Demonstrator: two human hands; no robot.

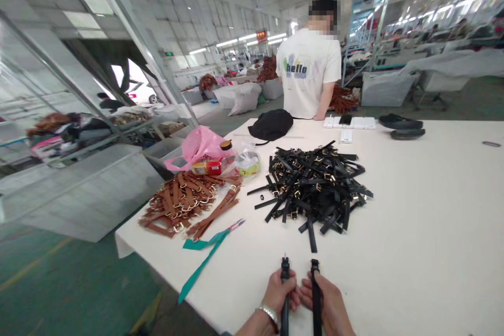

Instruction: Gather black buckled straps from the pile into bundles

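At the bottom of the head view my left hand (280, 294), with a silver bracelet on its wrist, is closed round a black strap (284, 273) that points away from me. Right beside it my right hand (328, 302) is closed round a second black strap (315, 275), parallel to the first. Both hands hover over the near edge of the white table (425, 231). Farther back on the table lies a big pile of black straps with gold buckles (315, 184). A pile of brown straps with gold buckles (185, 202) lies to its left.
A teal ribbon (202, 257) hangs over the table's left edge. A pink plastic bag (202, 144), a bottle and a clear bag sit behind the brown pile. A black cap (271, 124), white boxes and a person in a white T-shirt (309, 71) are at the far edge.
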